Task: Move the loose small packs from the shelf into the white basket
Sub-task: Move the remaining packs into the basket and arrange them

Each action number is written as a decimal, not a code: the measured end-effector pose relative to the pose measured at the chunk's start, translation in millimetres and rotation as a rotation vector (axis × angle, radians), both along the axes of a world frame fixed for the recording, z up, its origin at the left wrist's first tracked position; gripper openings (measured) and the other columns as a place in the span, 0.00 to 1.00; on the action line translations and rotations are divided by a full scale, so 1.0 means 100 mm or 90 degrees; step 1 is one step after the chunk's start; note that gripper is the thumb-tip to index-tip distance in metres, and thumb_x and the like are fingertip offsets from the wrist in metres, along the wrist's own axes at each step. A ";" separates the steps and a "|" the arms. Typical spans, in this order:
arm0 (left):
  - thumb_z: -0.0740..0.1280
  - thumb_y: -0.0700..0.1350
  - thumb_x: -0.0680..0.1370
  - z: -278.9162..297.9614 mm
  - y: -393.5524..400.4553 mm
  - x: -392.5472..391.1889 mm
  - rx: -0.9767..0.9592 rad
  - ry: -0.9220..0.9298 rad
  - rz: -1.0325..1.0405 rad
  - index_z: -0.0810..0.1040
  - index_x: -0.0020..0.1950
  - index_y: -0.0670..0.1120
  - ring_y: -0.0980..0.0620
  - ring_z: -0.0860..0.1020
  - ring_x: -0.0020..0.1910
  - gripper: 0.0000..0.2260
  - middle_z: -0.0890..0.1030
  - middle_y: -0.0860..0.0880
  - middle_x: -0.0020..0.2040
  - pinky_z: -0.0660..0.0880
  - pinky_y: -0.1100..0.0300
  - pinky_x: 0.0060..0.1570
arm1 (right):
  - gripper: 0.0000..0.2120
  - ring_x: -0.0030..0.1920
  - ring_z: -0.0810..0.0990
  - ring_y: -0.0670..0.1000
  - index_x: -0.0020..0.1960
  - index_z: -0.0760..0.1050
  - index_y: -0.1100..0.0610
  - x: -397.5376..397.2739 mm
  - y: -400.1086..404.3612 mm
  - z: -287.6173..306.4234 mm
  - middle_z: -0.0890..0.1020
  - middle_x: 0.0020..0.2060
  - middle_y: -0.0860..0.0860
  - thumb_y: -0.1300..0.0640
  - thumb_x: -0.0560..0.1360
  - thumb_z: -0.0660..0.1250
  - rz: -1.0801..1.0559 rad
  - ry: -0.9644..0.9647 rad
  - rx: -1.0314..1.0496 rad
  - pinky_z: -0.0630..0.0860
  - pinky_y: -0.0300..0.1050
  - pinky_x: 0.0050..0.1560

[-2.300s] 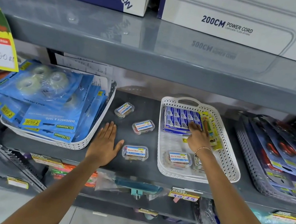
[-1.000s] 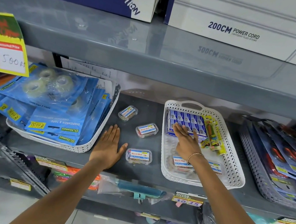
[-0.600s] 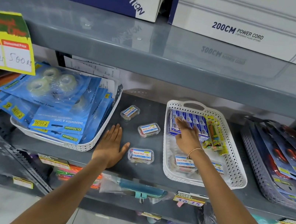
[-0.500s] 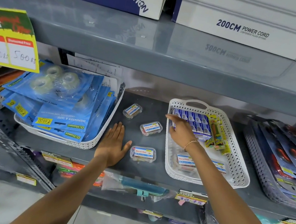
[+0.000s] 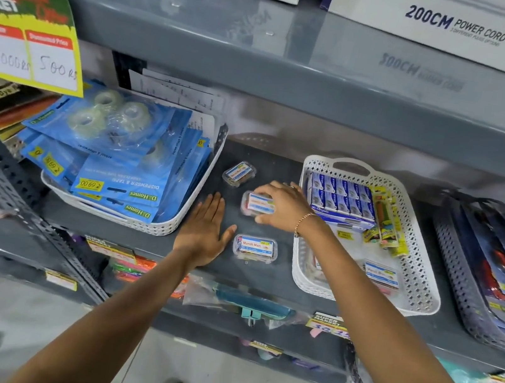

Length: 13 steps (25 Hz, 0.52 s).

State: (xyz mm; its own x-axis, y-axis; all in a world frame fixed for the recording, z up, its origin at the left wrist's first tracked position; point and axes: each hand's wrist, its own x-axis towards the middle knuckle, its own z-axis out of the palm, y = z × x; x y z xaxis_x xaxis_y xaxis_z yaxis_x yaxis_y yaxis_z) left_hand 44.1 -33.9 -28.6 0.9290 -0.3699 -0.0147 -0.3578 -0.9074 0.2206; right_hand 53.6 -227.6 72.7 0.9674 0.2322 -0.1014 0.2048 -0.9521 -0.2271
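Three small clear packs with blue-and-white labels lie on the grey shelf [image 5: 263, 279] between two white baskets. My right hand [image 5: 285, 206] is closed around the middle pack [image 5: 257, 203], thumb below and fingers above it. The far pack [image 5: 239, 173] and the near pack [image 5: 255, 248] lie untouched. My left hand [image 5: 204, 233] rests flat and open on the shelf, just left of the near pack. The white basket [image 5: 421, 284] to the right holds a blue box set, yellow packets and at least one labelled pack [image 5: 382, 274].
A white basket [image 5: 146, 224] of blue tape packs stands at the left. A grey tray [image 5: 461, 284] of blister packs is at the far right. The upper shelf overhangs with large boxes. A yellow price sign [image 5: 31, 33] hangs at the left.
My right hand left the white basket, moved left over the shelf and closed on the middle pack. My left hand stayed flat in place.
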 end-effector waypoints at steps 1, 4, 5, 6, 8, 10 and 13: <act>0.45 0.61 0.80 0.00 0.00 0.00 0.003 0.001 -0.002 0.42 0.78 0.42 0.49 0.43 0.78 0.33 0.45 0.45 0.80 0.41 0.56 0.76 | 0.27 0.56 0.75 0.53 0.62 0.72 0.50 -0.11 0.01 0.02 0.77 0.56 0.51 0.47 0.65 0.73 0.017 0.031 0.061 0.66 0.48 0.62; 0.45 0.60 0.80 0.02 0.01 -0.01 0.011 0.005 -0.016 0.42 0.78 0.42 0.49 0.42 0.78 0.33 0.44 0.45 0.80 0.42 0.55 0.77 | 0.25 0.51 0.77 0.52 0.58 0.74 0.49 -0.42 0.06 0.00 0.79 0.52 0.50 0.48 0.63 0.75 0.075 0.110 0.064 0.67 0.43 0.53; 0.44 0.61 0.80 0.03 0.02 -0.01 0.009 0.009 -0.017 0.42 0.78 0.42 0.49 0.42 0.78 0.33 0.44 0.45 0.80 0.42 0.55 0.77 | 0.24 0.52 0.77 0.52 0.58 0.74 0.49 -0.47 0.07 -0.03 0.79 0.52 0.51 0.49 0.63 0.74 0.080 0.110 0.043 0.67 0.43 0.53; 0.44 0.61 0.80 0.04 0.01 -0.01 0.006 0.012 -0.016 0.42 0.78 0.42 0.50 0.42 0.78 0.33 0.44 0.45 0.80 0.42 0.55 0.77 | 0.25 0.52 0.77 0.53 0.59 0.74 0.49 -0.49 0.07 -0.06 0.79 0.52 0.51 0.49 0.64 0.74 0.078 0.106 0.034 0.67 0.43 0.53; 0.43 0.61 0.80 0.04 0.01 -0.01 0.007 0.016 -0.016 0.41 0.78 0.42 0.50 0.42 0.78 0.33 0.44 0.45 0.80 0.42 0.54 0.77 | 0.25 0.53 0.77 0.52 0.60 0.73 0.49 -0.50 0.07 -0.07 0.78 0.54 0.51 0.49 0.65 0.74 0.065 0.109 0.044 0.68 0.43 0.54; 0.43 0.61 0.80 0.04 0.01 -0.01 0.011 0.019 -0.017 0.41 0.78 0.42 0.50 0.41 0.78 0.33 0.44 0.45 0.80 0.42 0.54 0.77 | 0.25 0.53 0.77 0.52 0.60 0.73 0.49 -0.50 0.05 -0.08 0.78 0.54 0.51 0.48 0.65 0.74 0.053 0.115 0.052 0.71 0.44 0.54; 0.44 0.61 0.80 0.03 0.02 0.00 0.004 0.021 -0.016 0.41 0.78 0.42 0.50 0.41 0.78 0.33 0.44 0.45 0.80 0.42 0.54 0.77 | 0.26 0.53 0.77 0.52 0.60 0.73 0.49 -0.50 0.03 -0.10 0.78 0.54 0.51 0.48 0.64 0.74 0.039 0.127 0.069 0.73 0.46 0.54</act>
